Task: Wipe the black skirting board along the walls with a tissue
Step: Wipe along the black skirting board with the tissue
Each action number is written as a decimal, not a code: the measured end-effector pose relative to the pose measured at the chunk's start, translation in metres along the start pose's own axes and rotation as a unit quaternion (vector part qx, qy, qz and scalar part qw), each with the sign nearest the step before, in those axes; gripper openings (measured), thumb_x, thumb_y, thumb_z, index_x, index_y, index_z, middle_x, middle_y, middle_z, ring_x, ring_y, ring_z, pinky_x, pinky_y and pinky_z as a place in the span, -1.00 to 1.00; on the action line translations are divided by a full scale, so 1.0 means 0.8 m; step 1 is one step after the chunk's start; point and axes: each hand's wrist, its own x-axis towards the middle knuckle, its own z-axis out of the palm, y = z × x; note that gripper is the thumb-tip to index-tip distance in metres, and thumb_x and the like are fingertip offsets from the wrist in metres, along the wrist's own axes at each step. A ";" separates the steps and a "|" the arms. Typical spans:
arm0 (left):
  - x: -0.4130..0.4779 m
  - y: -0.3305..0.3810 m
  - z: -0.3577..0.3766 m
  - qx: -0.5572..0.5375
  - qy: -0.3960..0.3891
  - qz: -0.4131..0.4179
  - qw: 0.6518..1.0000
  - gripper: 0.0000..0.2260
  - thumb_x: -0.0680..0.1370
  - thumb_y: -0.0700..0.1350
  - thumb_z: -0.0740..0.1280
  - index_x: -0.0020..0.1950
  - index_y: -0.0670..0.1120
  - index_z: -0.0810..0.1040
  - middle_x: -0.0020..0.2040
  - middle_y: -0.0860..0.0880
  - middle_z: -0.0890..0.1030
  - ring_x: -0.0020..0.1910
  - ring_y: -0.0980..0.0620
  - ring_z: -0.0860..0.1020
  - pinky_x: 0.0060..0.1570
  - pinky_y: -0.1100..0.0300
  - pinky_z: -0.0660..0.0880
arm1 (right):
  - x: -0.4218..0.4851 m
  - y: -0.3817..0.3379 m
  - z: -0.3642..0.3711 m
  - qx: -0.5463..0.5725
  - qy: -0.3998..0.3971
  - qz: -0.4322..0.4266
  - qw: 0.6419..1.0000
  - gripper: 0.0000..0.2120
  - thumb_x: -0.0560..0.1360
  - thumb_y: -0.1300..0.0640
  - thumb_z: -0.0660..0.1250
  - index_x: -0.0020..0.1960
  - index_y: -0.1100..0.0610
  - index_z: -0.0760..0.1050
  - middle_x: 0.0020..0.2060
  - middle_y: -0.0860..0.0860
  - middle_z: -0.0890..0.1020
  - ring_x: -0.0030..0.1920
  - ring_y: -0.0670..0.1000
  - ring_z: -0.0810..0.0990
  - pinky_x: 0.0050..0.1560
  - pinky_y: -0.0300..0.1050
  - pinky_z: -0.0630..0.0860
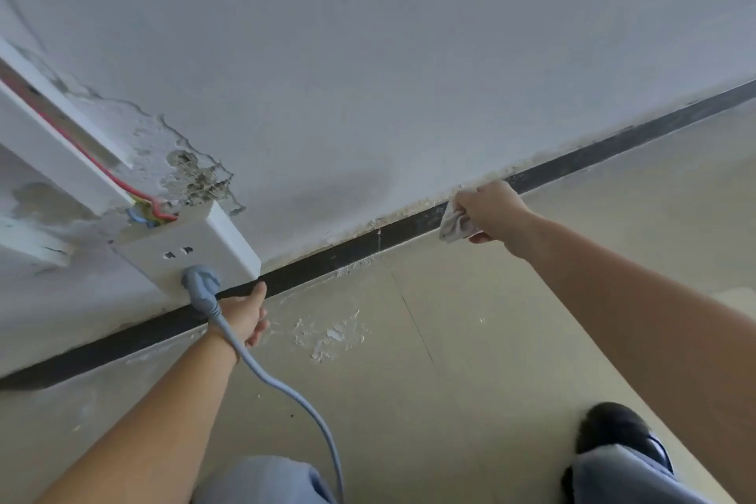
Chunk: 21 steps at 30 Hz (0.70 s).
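The black skirting board [352, 252] runs diagonally along the foot of the white wall, from lower left to upper right. My right hand [493, 211] grips a crumpled white tissue [454, 223] and presses it against the board. My left hand [245, 317] reaches to the board below the socket, thumb up against the black strip, fingers loosely curled and holding nothing. A grey cable crosses over its wrist.
A white wall socket [192, 245] holds a grey plug [200, 286] whose cable [294, 397] trails down across the floor. White trunking [53, 143] with coloured wires leads to it. Flaked plaster [331, 333] lies on the beige floor. My black shoe [622, 436] stands at lower right.
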 end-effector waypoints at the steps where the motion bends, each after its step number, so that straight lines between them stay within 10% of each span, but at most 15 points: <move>1: -0.006 0.000 -0.004 -0.004 0.014 -0.009 1.000 -0.74 0.62 -0.02 0.21 -0.12 -0.19 0.45 -0.25 -0.11 0.48 -0.45 0.04 0.45 -0.49 0.22 0.33 | 0.002 -0.002 -0.005 -0.012 -0.017 -0.008 1.000 -0.81 0.44 0.24 0.16 -0.15 0.21 0.55 -0.37 0.07 0.54 -0.38 0.02 0.49 -0.39 -0.21 0.46; 4: -0.046 -0.012 -0.021 0.010 0.089 -0.076 0.993 -0.92 0.63 -0.21 0.15 -0.01 -0.19 0.39 -0.25 -0.18 0.50 -0.75 0.13 0.39 -0.73 0.39 0.28 | 0.004 -0.004 -0.023 -0.045 -0.081 -0.017 0.996 -0.75 0.43 0.20 0.14 -0.19 0.23 0.59 -0.37 0.09 0.56 -0.36 0.06 0.50 -0.34 -0.17 0.48; 7: -0.110 -0.021 -0.028 0.139 0.119 -0.157 0.970 -0.70 0.58 -0.30 0.19 -0.37 -0.26 0.42 -0.67 -0.16 0.40 -0.71 -0.05 0.34 -0.56 0.27 0.27 | 0.012 -0.001 -0.041 -0.048 -0.123 -0.001 0.991 -0.70 0.43 0.20 0.13 -0.05 0.33 0.58 -0.34 0.12 0.58 -0.34 0.08 0.50 -0.33 -0.15 0.46; 11: -0.166 0.013 0.016 0.198 0.050 -0.226 0.952 -0.83 0.53 -0.26 0.22 -0.27 -0.24 0.44 -0.43 -0.15 0.51 -0.60 -0.01 0.40 -0.48 0.29 0.26 | 0.030 0.018 -0.048 -0.061 -0.157 -0.002 0.986 -0.68 0.49 0.16 0.11 -0.03 0.33 0.56 -0.37 0.10 0.60 -0.33 0.10 0.52 -0.26 -0.07 0.53; 15: -0.139 0.056 0.087 0.194 -0.040 -0.164 0.966 -0.92 0.50 -0.23 0.27 -0.19 -0.15 0.48 -0.26 -0.09 0.55 -0.39 0.02 0.51 -0.44 0.27 0.34 | 0.064 0.043 -0.020 -0.087 -0.189 0.006 0.978 -0.72 0.53 0.14 0.12 -0.03 0.30 0.53 -0.39 0.09 0.57 -0.41 0.08 0.51 -0.33 -0.11 0.49; 21: -0.037 0.071 0.104 0.206 0.097 -0.033 0.973 -0.82 0.48 -0.21 0.16 -0.33 -0.14 0.26 -0.42 -0.11 0.30 -0.49 -0.03 0.28 -0.42 0.28 0.14 | 0.117 0.049 0.059 -0.121 -0.302 -0.041 0.945 -0.77 0.40 0.19 0.18 -0.13 0.23 0.59 -0.30 0.13 0.68 -0.24 0.10 0.64 -0.33 -0.23 0.48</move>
